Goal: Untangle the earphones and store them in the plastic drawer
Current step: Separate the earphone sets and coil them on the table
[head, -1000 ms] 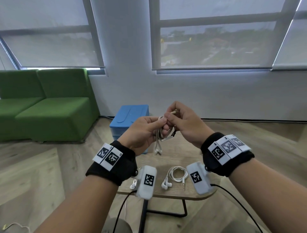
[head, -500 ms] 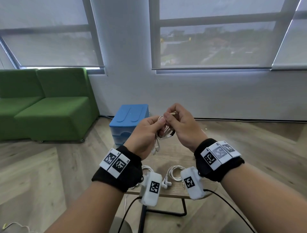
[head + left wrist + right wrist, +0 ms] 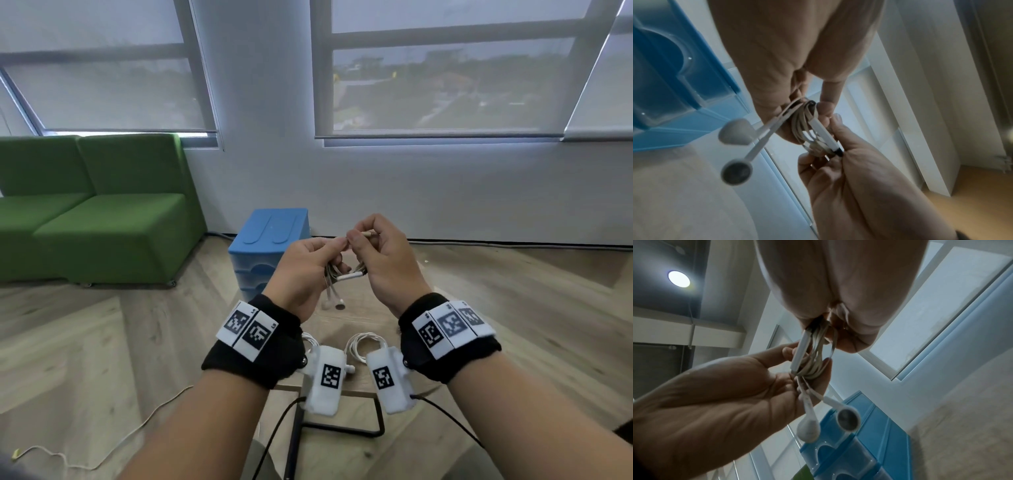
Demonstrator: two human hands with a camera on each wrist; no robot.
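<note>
Room: wood floor, green sofa (image 3: 102,219) far left, small wooden table (image 3: 363,315) below my hands.
Earphones: white wired earphones (image 3: 807,129), bundled, held above the table.
Left hand (image 3: 301,270): clasps the coil, buds dangling.
Right hand (image 3: 383,260): pinches the loose cable end.
Axis: bundle runs left-right between grips.
Drawer: blue plastic drawer unit (image 3: 270,236), just beyond, nearer my left hand.

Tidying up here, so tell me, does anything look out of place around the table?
Yes: a loose white cord trails across the wooden floor at lower left, away from the table. Otherwise only the earphones both hands are holding look tangled.
</note>
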